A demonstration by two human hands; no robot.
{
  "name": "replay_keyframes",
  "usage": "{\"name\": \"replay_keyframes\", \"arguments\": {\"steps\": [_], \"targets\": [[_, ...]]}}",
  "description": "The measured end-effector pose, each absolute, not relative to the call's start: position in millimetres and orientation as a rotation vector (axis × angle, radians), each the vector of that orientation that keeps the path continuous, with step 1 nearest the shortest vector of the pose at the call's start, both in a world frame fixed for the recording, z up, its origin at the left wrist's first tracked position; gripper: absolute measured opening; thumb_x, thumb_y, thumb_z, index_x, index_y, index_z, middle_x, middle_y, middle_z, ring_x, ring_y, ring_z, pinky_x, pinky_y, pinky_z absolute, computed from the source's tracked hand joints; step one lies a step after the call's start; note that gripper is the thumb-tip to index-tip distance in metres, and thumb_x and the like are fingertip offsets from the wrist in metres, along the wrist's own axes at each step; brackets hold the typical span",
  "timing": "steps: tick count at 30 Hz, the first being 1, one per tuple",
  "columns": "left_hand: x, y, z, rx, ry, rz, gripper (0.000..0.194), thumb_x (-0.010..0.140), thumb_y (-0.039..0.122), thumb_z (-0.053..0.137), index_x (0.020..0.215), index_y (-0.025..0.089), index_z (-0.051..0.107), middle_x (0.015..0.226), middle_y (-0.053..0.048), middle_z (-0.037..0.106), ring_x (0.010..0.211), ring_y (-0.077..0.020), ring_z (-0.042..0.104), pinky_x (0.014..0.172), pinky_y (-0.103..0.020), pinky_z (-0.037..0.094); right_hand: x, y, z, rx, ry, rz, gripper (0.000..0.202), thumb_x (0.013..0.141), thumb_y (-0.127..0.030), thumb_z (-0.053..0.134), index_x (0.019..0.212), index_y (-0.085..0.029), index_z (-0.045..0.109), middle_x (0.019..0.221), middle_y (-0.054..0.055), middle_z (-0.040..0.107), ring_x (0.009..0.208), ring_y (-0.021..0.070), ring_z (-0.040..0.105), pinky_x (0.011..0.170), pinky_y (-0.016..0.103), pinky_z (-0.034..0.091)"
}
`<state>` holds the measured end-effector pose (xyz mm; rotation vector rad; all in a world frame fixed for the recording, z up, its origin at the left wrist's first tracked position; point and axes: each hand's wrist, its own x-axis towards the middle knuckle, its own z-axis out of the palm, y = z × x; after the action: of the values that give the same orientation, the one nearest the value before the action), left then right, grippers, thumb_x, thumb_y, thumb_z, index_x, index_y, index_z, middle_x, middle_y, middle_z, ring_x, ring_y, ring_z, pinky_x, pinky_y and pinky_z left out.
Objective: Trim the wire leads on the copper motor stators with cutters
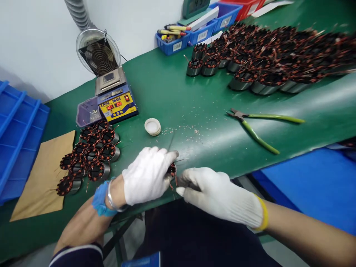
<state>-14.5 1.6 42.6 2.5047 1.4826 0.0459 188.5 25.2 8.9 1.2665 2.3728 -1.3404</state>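
Note:
My left hand (148, 175), in a white glove, is wrapped round a motor stator (172, 170) with copper-coloured windings, near the front edge of the green table (167, 96). Most of the stator is hidden by the fingers. Just to its right, my right hand (219, 193), also gloved, has its fingers curled together beside the loose wire ends below the stator. Whether those fingertips hold a wire is too small to tell. Green-handled cutters (257, 135) lie open on the table to the right. A small round white container (152, 127) stands beyond my left hand.
Several stators (96, 171) stand at the left by brown cardboard (46, 178). A solder pot unit (118, 105) with a fan is behind them. Many more stators (264, 87) fill the back right. Blue bins (172, 46) line the wall. Wire scraps lie mid-table.

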Motion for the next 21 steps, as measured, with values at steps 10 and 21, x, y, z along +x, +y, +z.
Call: {"name": "replay_keyframes", "arguments": {"steps": [10, 21], "targets": [[6.2, 0.7, 33.0, 2.480, 1.561, 0.236, 0.038, 0.083, 0.021, 0.060, 0.121, 0.020, 0.064, 0.118, -0.011, 0.069, 0.115, -0.0304, 0.060, 0.105, -0.050, 0.046, 200.2, 35.7, -6.3, 1.623, 2.493, -1.356, 0.021, 0.086, -0.035, 0.051, 0.082, -0.022, 0.066, 0.072, 0.001, 0.068, 0.064, 0.0165, 0.060, 0.057, 0.026, 0.038], [17.4, 3.0, 4.7, 2.284, 1.622, 0.432, 0.017, 0.090, 0.018, 0.055, 0.080, 0.023, 0.068, 0.085, -0.005, 0.073, 0.099, -0.0239, 0.068, 0.110, -0.050, 0.042, 208.8, 34.9, -19.4, 1.894, 2.281, -2.052, 0.030, 0.085, -0.048, 0.054, 0.088, -0.020, 0.065, 0.066, 0.003, 0.066, 0.061, 0.0189, 0.062, 0.058, 0.030, 0.049]]}}
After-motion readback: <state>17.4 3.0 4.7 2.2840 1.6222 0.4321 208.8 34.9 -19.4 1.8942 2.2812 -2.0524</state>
